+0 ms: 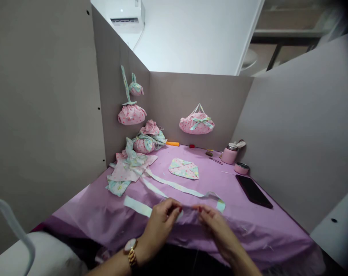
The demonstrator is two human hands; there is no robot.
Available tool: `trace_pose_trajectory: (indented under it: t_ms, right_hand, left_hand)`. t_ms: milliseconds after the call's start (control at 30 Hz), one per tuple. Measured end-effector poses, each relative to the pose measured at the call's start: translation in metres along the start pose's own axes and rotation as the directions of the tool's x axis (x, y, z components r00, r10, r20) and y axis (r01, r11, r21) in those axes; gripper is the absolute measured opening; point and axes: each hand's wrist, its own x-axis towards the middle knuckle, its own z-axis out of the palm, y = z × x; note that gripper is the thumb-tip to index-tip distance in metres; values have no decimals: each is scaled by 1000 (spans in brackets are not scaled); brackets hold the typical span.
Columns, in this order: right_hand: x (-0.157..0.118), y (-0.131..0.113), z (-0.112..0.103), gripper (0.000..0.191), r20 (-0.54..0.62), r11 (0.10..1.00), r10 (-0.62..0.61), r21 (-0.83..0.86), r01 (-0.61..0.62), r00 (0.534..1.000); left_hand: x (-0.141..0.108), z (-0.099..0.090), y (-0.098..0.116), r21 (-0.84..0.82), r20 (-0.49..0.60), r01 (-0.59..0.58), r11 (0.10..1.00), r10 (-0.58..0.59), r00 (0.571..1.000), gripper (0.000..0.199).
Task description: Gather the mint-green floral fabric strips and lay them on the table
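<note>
- Head view: the left hand [162,217], with a gold watch at the wrist, and the right hand [212,222] meet at the near edge of the purple cloth-covered table [99,211]. Both pinch the same stretch of a long pale strip of floral fabric [174,186] between thumb and fingertips, with the 2 pinches close together.
- The strip's loose ends trail away on both sides, 1 toward a pile of pink and mint fabric pieces [128,168] at the left, another curling to the right of the hands.
- Risk, as I judge it: the grip takes only a narrow edge, so the strip could slip out or twist if either hand pulls unevenly.
- The trailing length lies across other strips; a tug could drag them, or the pile, out of place.
- A flat black phone [253,190] lies well apart on the right, beside a small pink lidded jar [229,153]; a wide sweep of the right arm could knock them.
- The table cloth is wrinkled under the hands and could bunch up with the strip.
</note>
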Motion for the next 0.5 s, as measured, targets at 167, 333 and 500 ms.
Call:
trace_pose_trajectory:
  t_ms: [167,333,500]
  right_hand:
    - [-31,3,33,45,333,975,74,174,-139,940]
    - [-45,-6,7,43,208,960,151,204,-194,966]
    - [-61,-18,-45,40,3,956,132,263,-128,991]
  left_hand:
    - [-8,14,18,-149,67,-48,988,59,996,13]
    - [-1,-1,5,30,86,-189,981,186,979,46]
    - [30,-16,-27,395,253,-280,875,189,949,46]
